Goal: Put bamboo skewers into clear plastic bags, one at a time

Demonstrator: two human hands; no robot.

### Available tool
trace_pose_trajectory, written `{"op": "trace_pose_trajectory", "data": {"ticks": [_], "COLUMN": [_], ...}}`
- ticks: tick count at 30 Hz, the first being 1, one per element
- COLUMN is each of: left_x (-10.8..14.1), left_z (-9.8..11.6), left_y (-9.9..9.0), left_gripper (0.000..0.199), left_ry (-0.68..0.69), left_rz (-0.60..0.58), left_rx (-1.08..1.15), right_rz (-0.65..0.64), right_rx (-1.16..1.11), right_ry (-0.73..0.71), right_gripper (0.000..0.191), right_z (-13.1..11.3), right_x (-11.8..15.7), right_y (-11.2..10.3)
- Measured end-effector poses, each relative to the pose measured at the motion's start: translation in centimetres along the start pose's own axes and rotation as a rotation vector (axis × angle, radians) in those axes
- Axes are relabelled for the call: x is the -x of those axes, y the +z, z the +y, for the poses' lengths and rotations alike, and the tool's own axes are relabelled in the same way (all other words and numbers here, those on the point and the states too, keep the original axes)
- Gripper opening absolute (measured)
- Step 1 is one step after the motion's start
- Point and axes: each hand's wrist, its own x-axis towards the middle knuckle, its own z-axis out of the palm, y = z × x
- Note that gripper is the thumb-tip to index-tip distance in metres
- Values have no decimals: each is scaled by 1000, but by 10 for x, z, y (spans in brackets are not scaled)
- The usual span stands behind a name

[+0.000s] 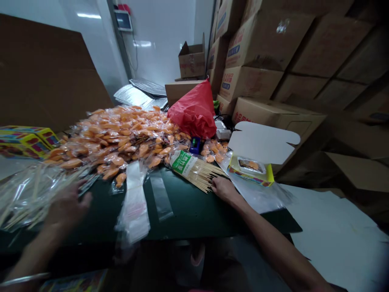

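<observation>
On the right, my right hand (224,188) has its fingers closed at the exposed tips of thin wooden skewers (202,174), which stick out of a clear bag with a green label (184,162). My left hand (67,205) is blurred, with thumb and fingers apart, beside wrapped sticks in clear plastic (27,194). Between the hands lie a stack of clear plastic sleeves (135,202) and a single sleeve (161,194) on the dark green table (188,219). Behind them is a large heap of individually wrapped orange pieces (127,134).
A red bag (196,109) stands behind the heap. An open yellow box (252,172) with a tray sits at the right, near stacked cartons (255,81). Colourful boxes (27,142) lie at the left, before a large cardboard panel (48,73).
</observation>
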Motion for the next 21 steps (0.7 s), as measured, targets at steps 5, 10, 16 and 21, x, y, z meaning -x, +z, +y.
{"op": "trace_pose_trajectory", "data": {"ticks": [5,10,16,21], "left_x": [29,84,120,120], "left_z": [40,106,165,208], "left_y": [57,77,100,128], "left_gripper": [34,35,35,47], "left_ry": [275,215,-153,-501], "left_rz": [-177,-343,-884,-1163], "left_rx": [259,613,1166,1511], "right_rz": [-40,-39,-84,-208], "right_rx": [16,-37,-227,-506], "right_ry": [-26,-45,-72,-167], "right_gripper": [26,15,18,22], "right_z": [-3,28,81,81], "right_x": [-8,6,54,104], "right_y": [-1,-13,-28,-21]}}
